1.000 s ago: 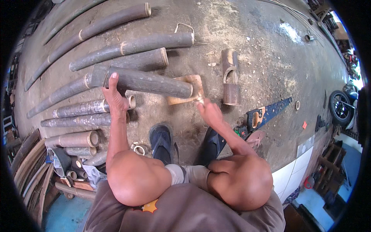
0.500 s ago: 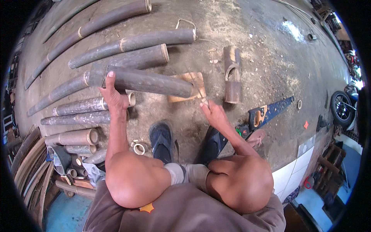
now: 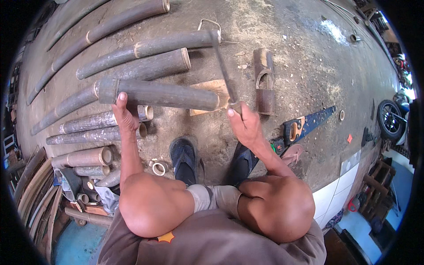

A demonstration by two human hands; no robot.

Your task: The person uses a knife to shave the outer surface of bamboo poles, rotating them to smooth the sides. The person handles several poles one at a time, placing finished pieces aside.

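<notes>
My left hand [image 3: 126, 114] is closed around the left part of a dark bamboo tube [image 3: 170, 93], thumb on its upper side. The tube lies crosswise in front of me, its cut end toward the right. In my right hand [image 3: 245, 126] is the handle of a knife [image 3: 222, 64] with a long narrow blade. The blade, slightly blurred, points up and away past the tube's right end. Under that end rests a flat wooden board [image 3: 211, 88] on the floor.
Several bamboo poles [image 3: 181, 42] lie at the far left. A notched bamboo piece [image 3: 265, 99] sits right of the board. Nearer are a handsaw [image 3: 311, 125], a sandal [image 3: 292, 154] and a bamboo ring [image 3: 159, 168]. Bent strips [image 3: 37, 194] are stacked at left; a wheel [image 3: 390, 117] stands at right.
My right hand has turned the knife upward, so its blade now rises beyond the tube's end. The tube has shifted slightly left, with my left hand still on it.
</notes>
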